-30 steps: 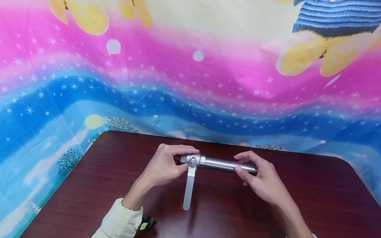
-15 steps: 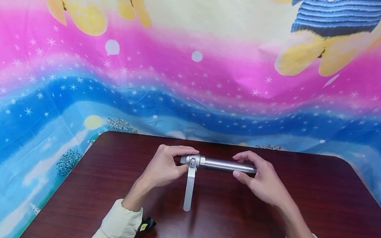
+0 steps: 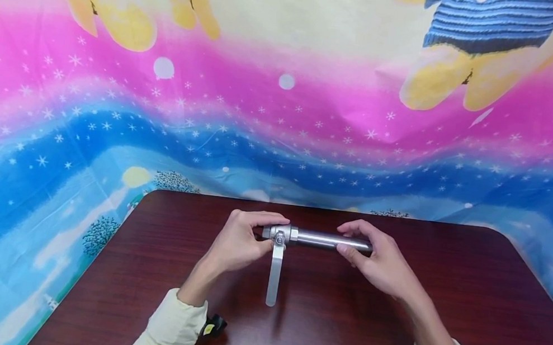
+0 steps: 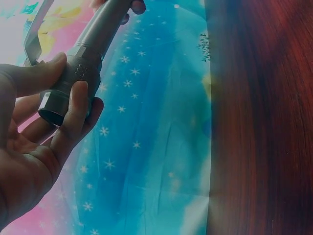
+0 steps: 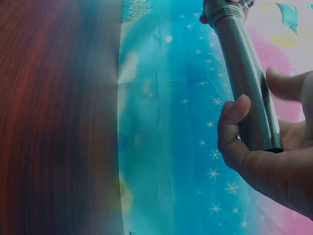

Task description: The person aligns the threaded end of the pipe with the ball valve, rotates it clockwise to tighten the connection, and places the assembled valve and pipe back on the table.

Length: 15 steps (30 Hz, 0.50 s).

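Note:
A metal ball valve (image 3: 281, 231) is joined end to end with a smooth steel pipe (image 3: 320, 239), both held level above the table. My left hand (image 3: 240, 242) grips the valve body between thumb and fingers; the valve's open threaded end (image 4: 53, 111) faces the left wrist camera. From the valve, a flat lever handle (image 3: 274, 276) points toward me. My right hand (image 3: 382, 260) holds the pipe near its far right end, thumb on the near side and fingers curled round the other, as the right wrist view shows.
Below the hands lies a dark reddish wood table (image 3: 320, 334) with rounded back corners. Behind it hangs a printed cloth (image 3: 283, 111) with pink and blue bands. Black wrist camera mounts (image 3: 214, 325) sit at both cuffs.
My right thumb shifts along and over the pipe, first away from its end, and the right fingers adjust slightly. The left hand, valve and lever stay almost still.

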Motion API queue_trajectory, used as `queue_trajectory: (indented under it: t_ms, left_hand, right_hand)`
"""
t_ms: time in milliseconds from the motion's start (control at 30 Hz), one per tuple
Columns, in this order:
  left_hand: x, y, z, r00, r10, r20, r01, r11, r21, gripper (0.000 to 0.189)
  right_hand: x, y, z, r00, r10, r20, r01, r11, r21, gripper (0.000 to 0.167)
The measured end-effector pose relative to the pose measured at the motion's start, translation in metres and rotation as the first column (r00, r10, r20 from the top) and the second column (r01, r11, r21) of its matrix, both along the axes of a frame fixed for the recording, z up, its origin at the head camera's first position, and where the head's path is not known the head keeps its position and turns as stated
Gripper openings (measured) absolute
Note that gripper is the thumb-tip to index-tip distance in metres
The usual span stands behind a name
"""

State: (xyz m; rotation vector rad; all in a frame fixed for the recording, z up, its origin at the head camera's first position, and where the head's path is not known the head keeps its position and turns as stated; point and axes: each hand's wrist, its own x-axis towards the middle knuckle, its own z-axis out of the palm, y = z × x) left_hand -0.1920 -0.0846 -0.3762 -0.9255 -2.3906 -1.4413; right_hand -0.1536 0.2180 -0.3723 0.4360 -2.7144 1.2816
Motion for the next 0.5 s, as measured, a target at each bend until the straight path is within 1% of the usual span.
queue_trajectory:
  t_ms: [100,167,300,500]
  left_hand:
    - [0.0008,0.0010,-0.0003,1.000,0.006,0.005,-0.006,1.000,-0.003,0.042]
    - [0.0011,0.0012,-0.0007,1.000,0.008,0.011,-0.008,1.000,-0.003,0.042]
    - [0.0011,0.0014,-0.0013,1.000,0.007,0.018,-0.007,1.000,-0.004,0.042]
    - [0.0004,0.0022,-0.0012,1.000,0.007,0.014,-0.007,1.000,-0.008,0.041]
  right_hand:
    - [0.0007,0.0006,0.0000,0.999,0.002,-0.041,-0.001,0.999,0.037,0.036]
    - [0.0005,0.0006,-0.0005,0.999,0.006,-0.050,-0.004,0.999,0.035,0.037]
    - [-0.0006,0.0008,-0.0017,1.000,0.007,-0.030,-0.007,1.000,0.005,0.034]
    - [-0.0017,0.0018,-0.0030,1.000,0.000,0.003,0.000,1.000,-0.015,0.030]
